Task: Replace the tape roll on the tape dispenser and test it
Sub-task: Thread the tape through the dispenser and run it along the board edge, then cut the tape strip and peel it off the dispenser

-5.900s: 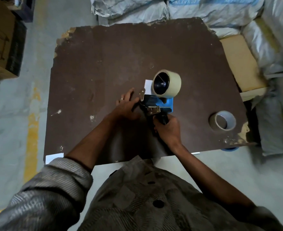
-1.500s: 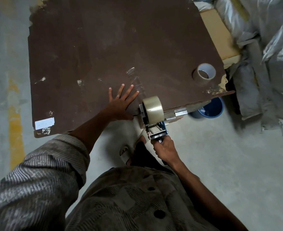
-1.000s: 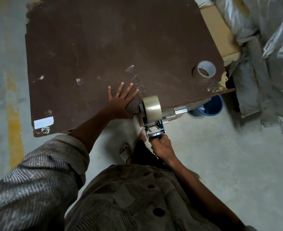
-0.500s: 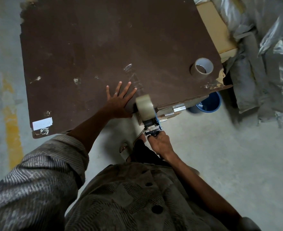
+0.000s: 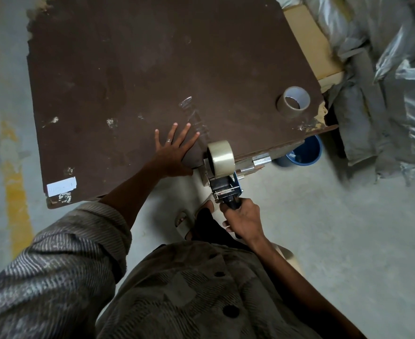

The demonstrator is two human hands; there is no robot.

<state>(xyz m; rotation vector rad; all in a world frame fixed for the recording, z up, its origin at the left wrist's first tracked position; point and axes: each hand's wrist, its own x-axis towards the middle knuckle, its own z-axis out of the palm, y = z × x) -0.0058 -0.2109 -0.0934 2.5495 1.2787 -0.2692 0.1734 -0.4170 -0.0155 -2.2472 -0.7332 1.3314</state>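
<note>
Item: tape dispenser, blue frame with metal fittings and black handle. Location: at the near edge of the bench, overhanging the floor. Long axis runs from the handle, nearest the person, up and away to the roll end, which points at the bench edge.

Tape roll, pale translucent, mounted on the dispenser, standing on edge with its curved face upward.

Strip of clear tape lies on the bench top, running from the roll away toward the bench's middle.

Right hand: closed around the handle.

Left hand: open, palm down, fingers spread flat on the bench, just left of the roll; ring on one finger.

Second tape roll, lying flat near the far right corner, well apart.

Blue bucket on the floor under the bench's right edge.
</note>
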